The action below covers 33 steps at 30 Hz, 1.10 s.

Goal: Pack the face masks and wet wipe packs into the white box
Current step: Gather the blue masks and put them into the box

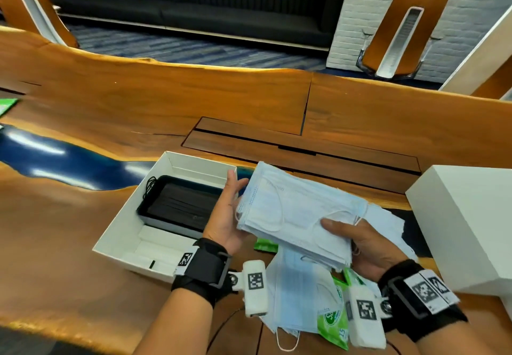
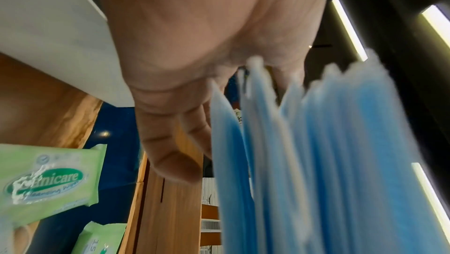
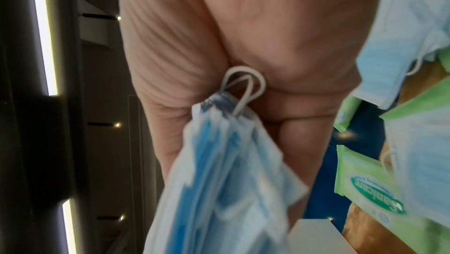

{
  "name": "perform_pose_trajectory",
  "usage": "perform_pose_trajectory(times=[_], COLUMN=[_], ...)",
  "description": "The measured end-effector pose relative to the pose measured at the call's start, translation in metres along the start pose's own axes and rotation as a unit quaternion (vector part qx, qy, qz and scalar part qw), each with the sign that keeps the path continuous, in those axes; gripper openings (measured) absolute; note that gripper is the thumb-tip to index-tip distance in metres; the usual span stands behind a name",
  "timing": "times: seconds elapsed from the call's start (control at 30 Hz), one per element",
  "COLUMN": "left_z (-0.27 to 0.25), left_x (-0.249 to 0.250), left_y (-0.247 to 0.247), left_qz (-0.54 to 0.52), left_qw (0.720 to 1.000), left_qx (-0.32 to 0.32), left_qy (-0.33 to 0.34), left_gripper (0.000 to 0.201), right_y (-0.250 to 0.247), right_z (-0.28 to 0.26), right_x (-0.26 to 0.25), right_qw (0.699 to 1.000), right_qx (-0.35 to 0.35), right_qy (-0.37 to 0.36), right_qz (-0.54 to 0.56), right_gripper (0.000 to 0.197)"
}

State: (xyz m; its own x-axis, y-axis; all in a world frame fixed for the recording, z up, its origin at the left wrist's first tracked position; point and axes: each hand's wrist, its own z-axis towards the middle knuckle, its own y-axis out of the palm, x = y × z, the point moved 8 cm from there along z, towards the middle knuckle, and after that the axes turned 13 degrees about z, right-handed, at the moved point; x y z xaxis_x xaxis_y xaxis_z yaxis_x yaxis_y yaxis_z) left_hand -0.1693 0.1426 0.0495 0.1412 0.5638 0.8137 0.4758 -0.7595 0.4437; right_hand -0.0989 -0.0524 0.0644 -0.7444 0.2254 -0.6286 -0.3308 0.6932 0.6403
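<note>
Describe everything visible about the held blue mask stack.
The stack of masks is a thick, fanned sheaf of pale blue pleated sheets with white ear loops, held tilted above the table beside the open white box. The left hand rests against its left edge; the right hand pinches its near corner, thumb on top.

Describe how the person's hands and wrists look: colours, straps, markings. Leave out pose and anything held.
The left hand and right hand are bare, forearms unsleeved. Each wrist wears a black strap bearing white tags printed with black square codes, plus a white boxy camera unit with a similar code.
</note>
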Motion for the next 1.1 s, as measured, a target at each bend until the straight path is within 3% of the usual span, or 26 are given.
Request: perform_pose_trajectory(times=[0.1,0.17,0.23,0.3,0.53,0.7,0.83,0.93,1.1], left_z=[-0.001,-0.004,0.003,0.009,0.018,0.025,0.025,0.029,0.027], left_x=[-0.013,-0.012,-0.007,-0.004,-0.018,-0.030,-0.031,-0.034,-0.029], left_y=[0.013,0.019,0.015,0.011,0.018,0.014,0.019,0.021,0.028], left_qz=[-0.001,0.021,0.072,0.125,0.145,0.121,0.103,0.087,0.029], left_qw=[0.994,0.988,0.989,0.987,0.987,0.991,0.991,0.992,0.989], left_qx=[-0.093,-0.133,-0.121,-0.101,-0.070,-0.057,-0.079,-0.081,-0.146], left_qy=[-0.060,-0.073,-0.048,-0.027,-0.026,-0.024,-0.029,-0.031,-0.024], left_gripper=[0.074,0.071,0.074,0.077,0.036,0.053,0.048,0.060,0.064], right_y=[-0.001,-0.003,-0.009,-0.012,-0.023,-0.032,-0.034,-0.036,-0.040], right_z=[-0.004,-0.006,-0.008,-0.011,-0.005,-0.002,-0.004,-0.003,-0.004], right_x=[0.011,0.014,0.010,0.007,0.011,0.015,0.016,0.019,0.019], right_qw=[1.000,0.999,0.999,0.999,0.996,0.994,0.992,0.990,0.989], right_qx=[0.003,0.017,0.029,0.030,0.074,0.098,0.099,0.112,0.111], right_qy=[0.025,0.037,0.035,0.036,0.037,0.037,0.053,0.063,0.085], right_qz=[0.004,-0.003,0.001,0.002,0.036,0.044,0.054,0.064,0.050], right_gripper=[0.083,0.078,0.056,0.049,0.042,0.047,0.042,0.046,0.059])
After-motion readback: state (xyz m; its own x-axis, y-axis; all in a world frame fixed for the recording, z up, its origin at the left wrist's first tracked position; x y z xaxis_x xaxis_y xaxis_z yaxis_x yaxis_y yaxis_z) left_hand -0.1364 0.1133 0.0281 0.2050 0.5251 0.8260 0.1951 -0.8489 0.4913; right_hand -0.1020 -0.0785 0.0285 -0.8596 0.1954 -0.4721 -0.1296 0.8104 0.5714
